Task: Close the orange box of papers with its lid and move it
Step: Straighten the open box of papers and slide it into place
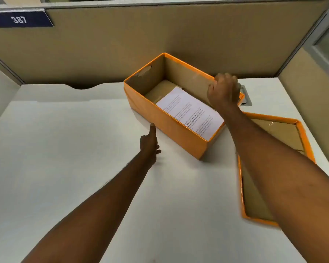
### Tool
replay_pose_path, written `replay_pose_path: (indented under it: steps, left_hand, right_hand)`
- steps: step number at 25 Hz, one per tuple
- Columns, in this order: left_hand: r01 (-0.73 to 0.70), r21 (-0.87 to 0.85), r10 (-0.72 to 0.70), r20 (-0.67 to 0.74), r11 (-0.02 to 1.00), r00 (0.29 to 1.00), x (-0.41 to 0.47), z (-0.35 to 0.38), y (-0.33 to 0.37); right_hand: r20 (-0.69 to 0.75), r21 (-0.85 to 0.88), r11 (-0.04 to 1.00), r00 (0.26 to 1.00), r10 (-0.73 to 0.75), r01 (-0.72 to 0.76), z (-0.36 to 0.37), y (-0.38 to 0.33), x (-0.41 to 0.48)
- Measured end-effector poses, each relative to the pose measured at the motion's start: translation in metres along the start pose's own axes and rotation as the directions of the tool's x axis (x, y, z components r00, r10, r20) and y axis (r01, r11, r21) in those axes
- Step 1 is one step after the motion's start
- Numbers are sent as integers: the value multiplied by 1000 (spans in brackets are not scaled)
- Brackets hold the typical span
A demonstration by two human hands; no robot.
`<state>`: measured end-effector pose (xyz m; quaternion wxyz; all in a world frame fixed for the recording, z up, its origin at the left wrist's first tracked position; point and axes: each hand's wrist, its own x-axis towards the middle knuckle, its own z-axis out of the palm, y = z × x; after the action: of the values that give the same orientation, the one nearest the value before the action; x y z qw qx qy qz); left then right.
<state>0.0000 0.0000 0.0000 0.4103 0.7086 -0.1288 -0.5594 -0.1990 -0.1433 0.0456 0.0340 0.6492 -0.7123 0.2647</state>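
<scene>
An orange box (160, 118) stands open on the white desk, set at an angle, with printed white papers (190, 112) lying inside. Its orange lid (300, 128) lies upside down on the desk to the right, partly hidden under my right forearm. My right hand (223, 91) grips the box's far right rim. My left hand (149, 143) rests on the desk just left of the box, fingers stretched toward its near long side; whether the fingertips touch it is unclear.
The white desk (65, 149) stretches wide to the left and front. Tan cubicle partitions (160, 35) close the back and right sides. A grey cable port (246, 97) sits behind the box. A blue sign reading 387 (20, 19) hangs at the upper left.
</scene>
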Motion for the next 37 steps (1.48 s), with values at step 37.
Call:
replay_pose_path:
  steps: [37]
  left_hand:
    - [-355,94,353,37,930,935,-58,-105,-12]
  right_hand:
    - [276,38,928,896,347,-371,-52,-52,-117]
